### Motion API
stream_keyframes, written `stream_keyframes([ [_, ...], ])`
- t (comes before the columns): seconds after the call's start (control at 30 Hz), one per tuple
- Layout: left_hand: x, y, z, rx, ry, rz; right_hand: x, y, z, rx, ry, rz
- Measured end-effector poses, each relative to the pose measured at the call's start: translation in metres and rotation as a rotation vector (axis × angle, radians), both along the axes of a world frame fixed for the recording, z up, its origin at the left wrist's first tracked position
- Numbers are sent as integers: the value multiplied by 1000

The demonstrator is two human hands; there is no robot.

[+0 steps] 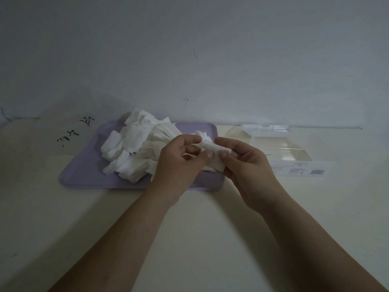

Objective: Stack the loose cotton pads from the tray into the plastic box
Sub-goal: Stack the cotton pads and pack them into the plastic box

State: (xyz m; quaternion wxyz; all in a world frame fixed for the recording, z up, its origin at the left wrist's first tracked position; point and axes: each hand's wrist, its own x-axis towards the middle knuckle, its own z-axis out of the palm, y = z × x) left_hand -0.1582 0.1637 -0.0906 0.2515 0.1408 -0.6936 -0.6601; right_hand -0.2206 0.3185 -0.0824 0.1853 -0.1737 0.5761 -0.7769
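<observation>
**A:** What are the hands doing?

**B:** Both are busy with one thing. The left hand (179,163) and the right hand (248,165) each pinch the same small bunch of cotton pads (211,147), thumbs on the near face and fingers curled behind. The bunch sits between them, lifted above the surface, with its edges fanned and uneven.

**A:** Why two hands for something so light?

**B:** My guess is they're squaring it up. Soft pads slide over each other, so a grip from both sides lets the edges be nudged flush before the bunch goes in as a stack.

**A:** Where are the rest?

**B:** Just beyond and left of the left hand there's a loose heap of pads (134,144) on the lilac tray (84,173). The near right corner of the tray lies under the hands. The heap is large and tumbled, so I'd say most of the job remains.

**A:** And the box?

**B:** The clear plastic box (280,144) stands just beyond and right of the right hand, near the tray's right edge, with a printed label (303,171) on its near side. I see no pads in it, though its clear walls make that hard to judge. Being that close keeps the carry short.

**A:** Anything else?

**B:** A pale table (189,239) under the forearms, and dark scribbled marks (75,131) well left of the hands.
</observation>
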Motion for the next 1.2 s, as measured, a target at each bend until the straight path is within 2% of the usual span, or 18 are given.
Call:
stream_keyframes([
  [0.17, 0, -5, -1, -85, -96, -96, -3, 1, 1, 30, 22, -21],
  [0.3, -1, -4, 1, -108, -36, -62, -4, 2, 1, 89, -13, -88],
  [0.4, -4, -13, -6, -358, -85, -24, -10, 4, -4, 145, -20, -199],
  [0.57, -11, -37, -7, -746, -231, -100, -15, 1, -13, 356, 136, -328],
  [0.67, -14, -32, 6, -947, -281, -212, -16, 0, -15, 367, 140, -323],
  [0.73, -19, -25, 9, -1002, -310, -257, -17, 0, -16, 330, 109, -317],
  [0.9, -22, -22, -8, -1000, -277, -190, -18, 2, -17, 313, 101, -331],
  [1.0, -14, -23, -8, -928, -182, -143, -18, 2, -15, 276, 77, -336],
  [1.13, 1, -27, 9, -407, -166, -42, -13, 4, -8, 205, -9, -249],
  [1.2, 5, -26, 15, -105, -135, -102, -11, 5, -7, 212, 9, -249],
])
